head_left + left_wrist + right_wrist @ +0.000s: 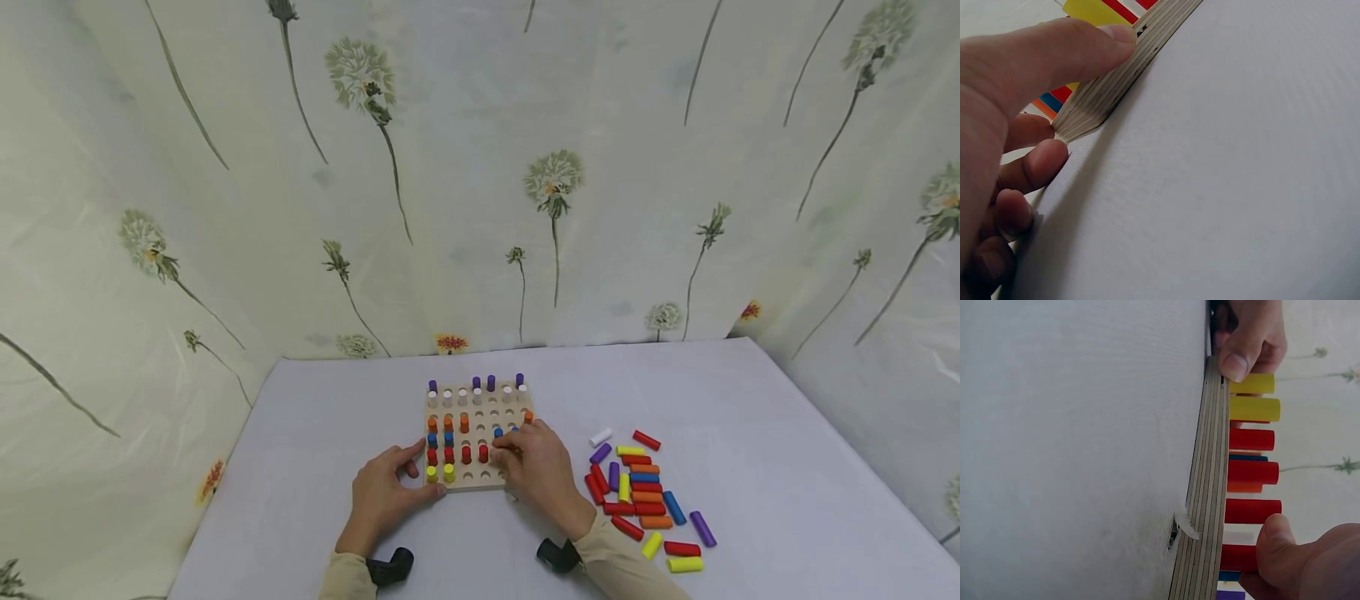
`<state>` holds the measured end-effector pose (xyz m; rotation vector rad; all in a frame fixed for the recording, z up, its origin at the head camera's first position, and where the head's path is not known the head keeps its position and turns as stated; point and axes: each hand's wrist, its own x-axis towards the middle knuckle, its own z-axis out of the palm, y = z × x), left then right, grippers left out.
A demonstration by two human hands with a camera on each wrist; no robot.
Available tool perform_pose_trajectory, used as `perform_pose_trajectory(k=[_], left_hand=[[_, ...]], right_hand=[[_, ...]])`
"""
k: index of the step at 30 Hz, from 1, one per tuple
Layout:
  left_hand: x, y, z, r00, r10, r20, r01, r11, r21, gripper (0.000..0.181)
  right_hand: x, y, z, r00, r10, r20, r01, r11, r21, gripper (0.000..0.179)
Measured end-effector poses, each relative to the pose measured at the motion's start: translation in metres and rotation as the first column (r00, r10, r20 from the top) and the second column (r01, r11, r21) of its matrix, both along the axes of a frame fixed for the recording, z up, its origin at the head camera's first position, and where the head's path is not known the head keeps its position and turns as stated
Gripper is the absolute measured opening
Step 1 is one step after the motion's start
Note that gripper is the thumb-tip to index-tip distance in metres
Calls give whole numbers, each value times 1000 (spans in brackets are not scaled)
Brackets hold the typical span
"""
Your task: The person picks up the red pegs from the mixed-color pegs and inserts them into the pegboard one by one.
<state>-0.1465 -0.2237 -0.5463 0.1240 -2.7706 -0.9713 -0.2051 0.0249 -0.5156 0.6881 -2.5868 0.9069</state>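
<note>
A wooden pegboard [467, 480] holds rows of upright pegs in yellow, red, blue, orange, white and purple. My left hand [386, 492] grips its near left corner, the thumb [1094, 50] along the front edge and a fingertip against the left side. Over the right part of the board, my right hand [543, 471] pinches a red peg [1237, 557] between thumb and finger. That peg stands in line with the other red pegs [1254, 511], its base at the board. Two yellow pegs [1255, 409] stand in the front row by the left thumb.
Loose pegs [647, 497] in several colours lie scattered on the white table [780, 467] to the right of the board. A white peg [601, 437] lies at the pile's far left. Behind the table hangs a dandelion-print cloth [465, 250]. Each wrist wears a black camera [555, 555].
</note>
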Motion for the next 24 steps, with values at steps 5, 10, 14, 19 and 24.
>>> perform_pose_trajectory(k=[5, 10, 14, 19, 24], left_hand=[[0, 0, 0, 1000, -3, 1, 3, 1000, -12, 77], [0, -1, 0, 1000, -5, 4, 5, 1000, -11, 78], [0, 0, -1, 1000, 2, 10, -2, 1000, -9, 79], [0, -1, -3, 1000, 2, 12, -2, 1000, -10, 79], [-1, -1, -2, 1000, -4, -6, 4, 1000, -9, 78]], right_hand=[[-1, 2, 0, 1000, 6, -12, -6, 1000, 15, 12], [-6, 6, 0, 999, 49, -21, -47, 996, 71, 14], [-7, 11, 5, 995, 96, 4, -96, 994, 53, 23], [-4, 27, 19, 990, 142, 27, -141, 989, -36, 23], [-11, 63, 32, 993, 113, 33, -113, 993, -16, 22]])
